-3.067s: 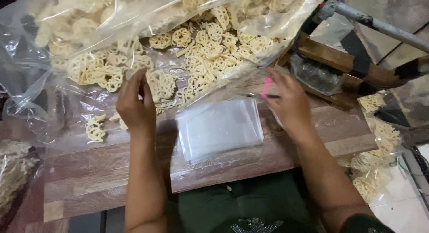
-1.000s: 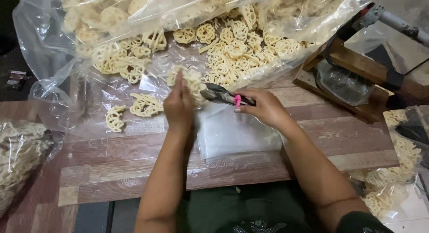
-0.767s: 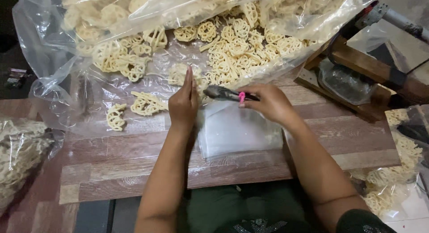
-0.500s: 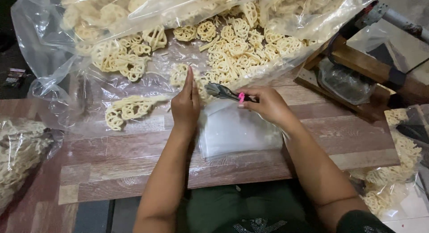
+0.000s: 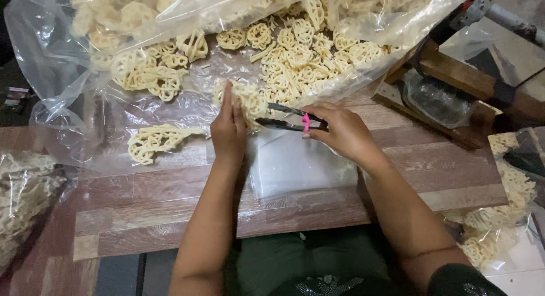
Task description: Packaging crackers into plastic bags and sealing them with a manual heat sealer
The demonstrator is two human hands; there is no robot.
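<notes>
Tongs and crackers over the bag stack

Gripped metal tongs (image 5: pixel 286 117) in right hand (image 5: pixel 340 131), arms parted beside lattice crackers (image 5: pixel 250 98); steadied these with flat, straight-fingered left hand (image 5: pixel 228 131). Lay below: small clear bags (image 5: pixel 301 165), bare wooden tabletop (image 5: pixel 170 205) nearer table edge.

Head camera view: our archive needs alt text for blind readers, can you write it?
A person's right hand holds metal tongs open at a cluster of pale lattice crackers, which the left hand steadies. Small clear bags lie stacked on the wooden table; a big plastic sheet holds more crackers.
</notes>
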